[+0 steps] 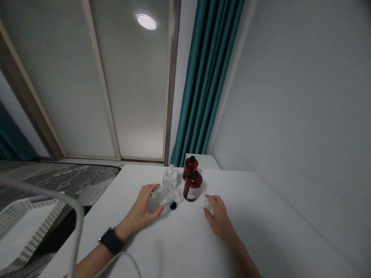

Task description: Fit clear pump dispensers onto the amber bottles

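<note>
My left hand (142, 208) is closed around a clear, square-sided bottle (167, 195), thumb on the near side and fingers on the far side. The bottle is tilted, its neck end partly hidden by the hand. Close to it on the white table lies a small black cap (173, 205). Behind stands a second clear bottle (170, 178) with a clear stopper. To the right is a dark amber bottle (193, 187) with a white label. My right hand (218, 218) pinches a small white piece (208, 205), which looks like a pump head with a thin nozzle.
Another amber bottle (190, 166) with a black cap stands behind the labelled one. A white table (185, 239) carries these things. At the left sits a white perforated basket (37, 231), and a pale curved tube (77, 216) crosses the foreground. A grey wall (304, 116) borders the right.
</note>
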Tool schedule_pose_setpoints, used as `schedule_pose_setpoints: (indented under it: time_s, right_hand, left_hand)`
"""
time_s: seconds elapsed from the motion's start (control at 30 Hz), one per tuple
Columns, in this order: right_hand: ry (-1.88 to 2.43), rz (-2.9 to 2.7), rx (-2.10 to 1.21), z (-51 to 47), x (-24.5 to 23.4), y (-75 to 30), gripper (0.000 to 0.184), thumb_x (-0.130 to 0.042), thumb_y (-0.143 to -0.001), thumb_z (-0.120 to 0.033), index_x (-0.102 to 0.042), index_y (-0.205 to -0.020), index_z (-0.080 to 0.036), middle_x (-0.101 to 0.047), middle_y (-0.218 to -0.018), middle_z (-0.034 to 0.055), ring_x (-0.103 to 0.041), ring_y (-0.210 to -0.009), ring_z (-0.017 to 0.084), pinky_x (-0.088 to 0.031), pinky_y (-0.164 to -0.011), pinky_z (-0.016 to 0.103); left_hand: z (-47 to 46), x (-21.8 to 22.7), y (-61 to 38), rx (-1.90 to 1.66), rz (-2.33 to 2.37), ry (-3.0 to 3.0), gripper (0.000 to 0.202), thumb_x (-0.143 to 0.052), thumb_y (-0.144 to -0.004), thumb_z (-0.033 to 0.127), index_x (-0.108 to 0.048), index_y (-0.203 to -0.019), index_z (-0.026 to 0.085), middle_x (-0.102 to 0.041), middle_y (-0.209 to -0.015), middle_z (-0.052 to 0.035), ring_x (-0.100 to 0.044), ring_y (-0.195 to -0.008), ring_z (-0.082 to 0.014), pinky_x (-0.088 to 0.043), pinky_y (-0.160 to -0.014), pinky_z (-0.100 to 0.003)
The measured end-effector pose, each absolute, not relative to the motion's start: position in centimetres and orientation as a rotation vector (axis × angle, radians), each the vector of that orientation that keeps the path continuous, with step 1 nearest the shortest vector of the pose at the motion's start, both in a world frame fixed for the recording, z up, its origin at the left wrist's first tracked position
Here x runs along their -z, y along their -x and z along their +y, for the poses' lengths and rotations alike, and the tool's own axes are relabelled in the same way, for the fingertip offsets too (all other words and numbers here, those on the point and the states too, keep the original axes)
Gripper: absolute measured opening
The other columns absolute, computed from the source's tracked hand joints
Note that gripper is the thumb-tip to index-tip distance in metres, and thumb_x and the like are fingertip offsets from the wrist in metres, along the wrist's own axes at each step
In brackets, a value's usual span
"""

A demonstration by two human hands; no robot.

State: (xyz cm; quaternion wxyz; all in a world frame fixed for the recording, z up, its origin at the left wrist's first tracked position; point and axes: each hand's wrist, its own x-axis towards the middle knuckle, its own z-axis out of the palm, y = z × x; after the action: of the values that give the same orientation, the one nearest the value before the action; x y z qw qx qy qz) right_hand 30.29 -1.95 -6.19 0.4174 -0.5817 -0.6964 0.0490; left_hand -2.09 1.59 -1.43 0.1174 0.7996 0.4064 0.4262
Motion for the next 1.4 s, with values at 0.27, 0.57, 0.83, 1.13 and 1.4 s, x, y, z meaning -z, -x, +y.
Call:
schedule_pose_setpoints:
  time_s: [0.27, 0.57, 0.83, 1.13, 1.4]
  right_hand:
    - [1.42, -1.566, -0.106, -2.1, 3.5, -28.9, 0.034, -0.048, -0.088, -0.021, -0.058, -0.121, -0.02, -0.06, -0.102, 0.0083, -0.06, -0.086, 0.022, -0.054, -0.08, 0.041]
    - [1.289, -1.5, -0.055, 0.8, -0.7, -24.9, 0.041, -0.054, -0.091, -0.029, -0.048, -0.131, -0.021, -0.05, -0.124, 0.0138, -0.053, -0.115, 0.027, -0.05, -0.093, 0.045]
    - [1.316, -1.398, 0.047, 3.5, -0.3, -21.9, 0.036, -0.059, -0.09, -0.037, -0.053, -0.121, -0.019, -0.054, -0.117, 0.0136, -0.048, -0.114, 0.031, -0.04, -0.102, 0.054]
    - [1.091, -1.791, -0.001, 0.2, 1.2, -22.1, 0.029, -0.038, -0.097, -0.018, -0.064, -0.109, -0.02, -0.066, -0.097, 0.0102, -0.064, -0.095, 0.022, -0.051, -0.086, 0.036]
    - [1.162, -2.211, -0.196, -1.6, 1.2, -19.4, 0.03, -0.047, -0.092, -0.009, -0.068, -0.106, -0.025, -0.077, -0.079, -0.0001, -0.072, -0.07, 0.016, -0.048, -0.066, 0.023]
  left_hand:
    - [1.5, 1.0, 1.9, -1.241, 1.182, -2.304, 0.056, -0.067, -0.076, 0.028, -0.048, -0.128, 0.021, -0.059, -0.115, -0.0109, -0.057, -0.102, -0.0292, -0.051, -0.088, -0.044]
    - [1.6, 1.1, 2.4, -1.317, 1.201, -2.24, 0.054, -0.065, -0.076, 0.028, -0.048, -0.127, 0.02, -0.057, -0.114, -0.011, -0.057, -0.1, -0.028, -0.053, -0.087, -0.044]
    - [1.6, 1.5, 2.9, -1.292, 1.169, -2.204, 0.058, -0.063, -0.074, 0.025, -0.042, -0.128, 0.016, -0.054, -0.118, -0.0122, -0.057, -0.107, -0.0281, -0.05, -0.095, -0.047]
    - [2.5, 1.7, 3.6, -1.358, 1.286, -2.128, 0.056, -0.063, -0.075, 0.026, -0.043, -0.126, 0.017, -0.055, -0.115, -0.0105, -0.057, -0.103, -0.0268, -0.049, -0.093, -0.046]
    - [2.9, 1.6, 4.3, -1.395, 1.314, -2.148, 0.053, -0.063, -0.077, 0.029, -0.044, -0.125, 0.018, -0.055, -0.113, -0.0095, -0.056, -0.102, -0.0272, -0.05, -0.09, -0.045]
